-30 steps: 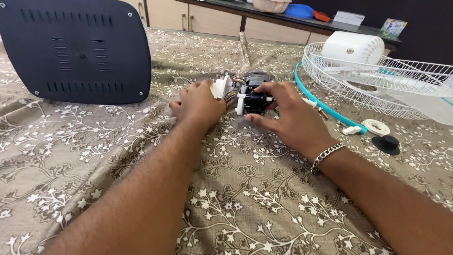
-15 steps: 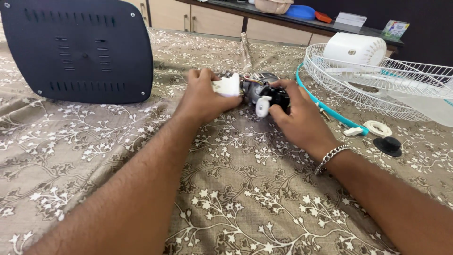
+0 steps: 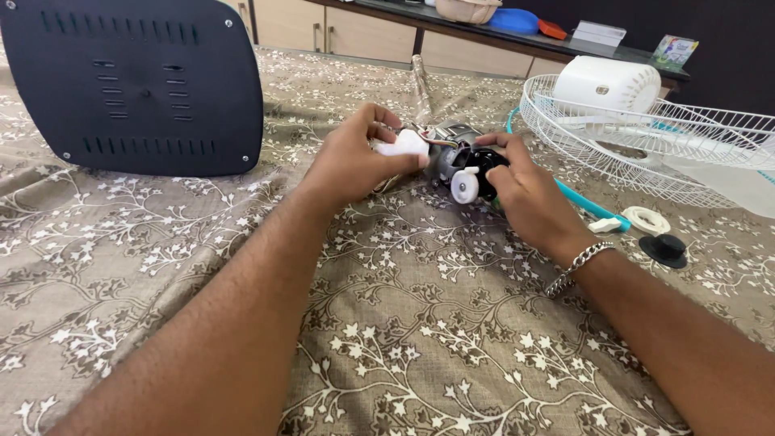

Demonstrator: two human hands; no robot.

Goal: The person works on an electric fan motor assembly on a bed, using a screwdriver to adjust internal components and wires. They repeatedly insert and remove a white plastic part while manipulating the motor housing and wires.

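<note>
Your left hand (image 3: 355, 161) and right hand (image 3: 529, 198) both clasp one fan motor (image 3: 456, 161); right, one wire grille (image 3: 646, 137), seemingly two loose caps (image 3: 655, 234).

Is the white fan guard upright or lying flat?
Lying flat: the white fan guard rests open side up on the cloth, right of both hands.

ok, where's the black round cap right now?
Head view, far right: the black round cap lies on the floral cloth beside the white ring, just beyond the right hand's bracelet.
</note>
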